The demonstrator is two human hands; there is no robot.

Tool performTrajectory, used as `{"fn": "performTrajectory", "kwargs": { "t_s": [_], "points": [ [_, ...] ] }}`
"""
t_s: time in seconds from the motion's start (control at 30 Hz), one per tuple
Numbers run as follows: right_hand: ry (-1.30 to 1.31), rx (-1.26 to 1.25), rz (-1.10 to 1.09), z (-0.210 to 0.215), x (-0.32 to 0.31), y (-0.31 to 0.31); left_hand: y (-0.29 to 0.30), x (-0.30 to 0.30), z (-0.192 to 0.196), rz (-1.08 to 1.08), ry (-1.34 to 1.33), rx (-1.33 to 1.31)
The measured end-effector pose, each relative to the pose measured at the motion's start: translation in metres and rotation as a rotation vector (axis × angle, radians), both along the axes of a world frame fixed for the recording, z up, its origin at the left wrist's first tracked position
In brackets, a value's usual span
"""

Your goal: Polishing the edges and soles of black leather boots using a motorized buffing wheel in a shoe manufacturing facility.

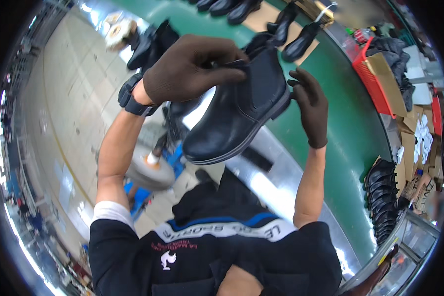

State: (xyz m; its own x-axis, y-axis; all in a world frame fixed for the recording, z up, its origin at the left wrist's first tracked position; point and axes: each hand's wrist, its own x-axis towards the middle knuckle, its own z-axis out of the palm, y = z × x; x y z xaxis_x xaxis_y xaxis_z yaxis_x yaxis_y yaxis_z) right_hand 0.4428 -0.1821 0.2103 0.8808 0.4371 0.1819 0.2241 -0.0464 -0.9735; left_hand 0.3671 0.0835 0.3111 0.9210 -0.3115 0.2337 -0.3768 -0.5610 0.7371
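gloved hands (pixel 195 66) hold a glossy black boot (pixel 241 111).

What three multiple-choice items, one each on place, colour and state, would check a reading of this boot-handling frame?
1. Where is the black boot?
A. lying on the green belt
B. held up in the air between both hands
C. inside the red basket

2. What colour are the gloves on both hands?
A. dark brown
B. white
C. yellow

3. How does the left hand stand?
A. open and apart from the boot
B. resting on the belt
C. shut on the boot's top edge

Answers: 1 B, the boot hangs above the green belt with the right hand at its heel; 2 A, both gloves look dark brown; 3 C, its fingers pinch the boot's opening.
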Motion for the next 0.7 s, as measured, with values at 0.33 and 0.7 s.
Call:
{"fn": "performTrajectory", "kwargs": {
  "t_s": [0.33,0.7],
  "points": [
    [-0.326,-1.038,0.277,-0.200,-0.110,-0.055,0.021,-0.184,-0.007,0.051,-0.333,-0.449],
    [0.372,-0.780,0.603,-0.111,-0.223,-0.066,0.043,-0.354,-0.015,0.508,-0.420,-0.363]
  ]
}}
